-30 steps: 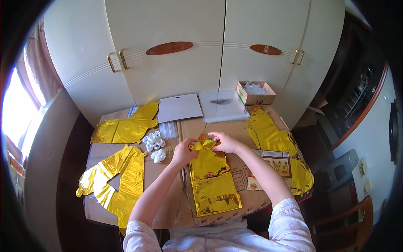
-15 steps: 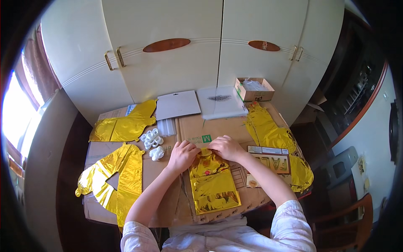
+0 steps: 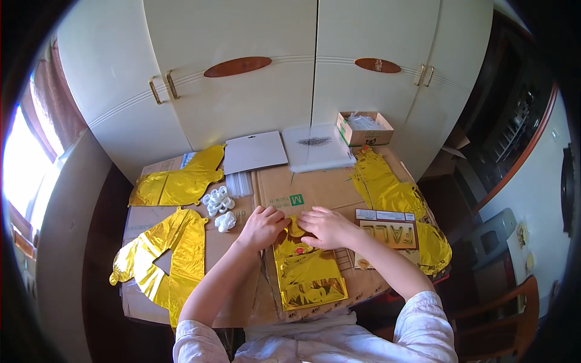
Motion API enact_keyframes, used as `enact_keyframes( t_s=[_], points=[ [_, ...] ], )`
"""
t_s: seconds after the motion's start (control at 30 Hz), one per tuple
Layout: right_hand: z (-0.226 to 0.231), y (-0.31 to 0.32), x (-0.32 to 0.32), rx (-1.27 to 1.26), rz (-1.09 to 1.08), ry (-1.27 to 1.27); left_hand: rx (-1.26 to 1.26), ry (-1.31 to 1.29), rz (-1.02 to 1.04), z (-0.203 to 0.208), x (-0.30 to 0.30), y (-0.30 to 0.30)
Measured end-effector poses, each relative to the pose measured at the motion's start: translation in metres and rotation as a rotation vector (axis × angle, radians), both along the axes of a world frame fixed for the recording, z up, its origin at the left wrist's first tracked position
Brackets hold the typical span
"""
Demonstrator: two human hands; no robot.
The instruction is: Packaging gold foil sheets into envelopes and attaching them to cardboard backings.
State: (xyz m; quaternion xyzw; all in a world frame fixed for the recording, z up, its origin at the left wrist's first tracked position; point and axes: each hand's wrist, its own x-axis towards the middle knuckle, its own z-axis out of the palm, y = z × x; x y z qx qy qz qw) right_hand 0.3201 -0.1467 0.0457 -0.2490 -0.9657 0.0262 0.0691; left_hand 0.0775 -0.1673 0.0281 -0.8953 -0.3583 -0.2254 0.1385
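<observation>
A flat gold foil balloon [image 3: 307, 272] lies on brown cardboard [image 3: 315, 190] in front of me, its upper part folded down. My left hand [image 3: 261, 227] rests on its top left corner, fingers curled. My right hand [image 3: 327, 227] lies flat on the folded top, fingers spread and pressing down. Both hands touch the foil near a small red and green mark.
Other gold foil balloons lie at the far left [image 3: 175, 181], near left [image 3: 166, 260] and right [image 3: 393, 193]. White plastic clips [image 3: 219, 202], clear straws [image 3: 240, 183], a grey card [image 3: 254, 152], a clear bag [image 3: 318, 148], a small open box [image 3: 365, 128] and a printed card [image 3: 390, 233] surround them. Cream cupboard doors [image 3: 242, 91] stand behind.
My hands folded the balloon's top down toward me and now press it flat against the cardboard; a second ago they held the tip raised.
</observation>
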Motion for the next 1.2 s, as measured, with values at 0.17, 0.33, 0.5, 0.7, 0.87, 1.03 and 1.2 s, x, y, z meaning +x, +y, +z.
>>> enact_keyframes(
  t_s=[0.17, 0.33, 0.5, 0.7, 0.87, 1.03, 1.2],
  points=[
    [-0.006, -0.01, 0.002, 0.01, -0.011, -0.012, -0.042, -0.011, -0.041, 0.003, -0.002, -0.004],
    [-0.005, -0.018, 0.0, 0.008, -0.028, -0.002, -0.122, -0.074, -0.026, 0.0, -0.006, -0.009],
    [-0.015, -0.015, 0.004, 0.019, -0.013, 0.022, -0.185, -0.093, -0.034, 0.0, -0.004, -0.01],
    [-0.014, -0.018, 0.003, -0.041, -0.033, 0.011, -0.226, 0.025, -0.023, -0.002, 0.003, -0.019],
    [-0.015, -0.017, 0.003, -0.08, -0.03, 0.007, -0.327, 0.067, 0.043, -0.006, 0.015, -0.028],
    [-0.018, -0.015, 0.004, -0.116, -0.044, 0.032, -0.352, 0.109, 0.069, -0.004, 0.017, -0.029],
    [-0.01, -0.012, 0.003, -0.08, -0.049, 0.005, -0.383, 0.1, 0.103, -0.003, 0.017, -0.029]
  ],
)
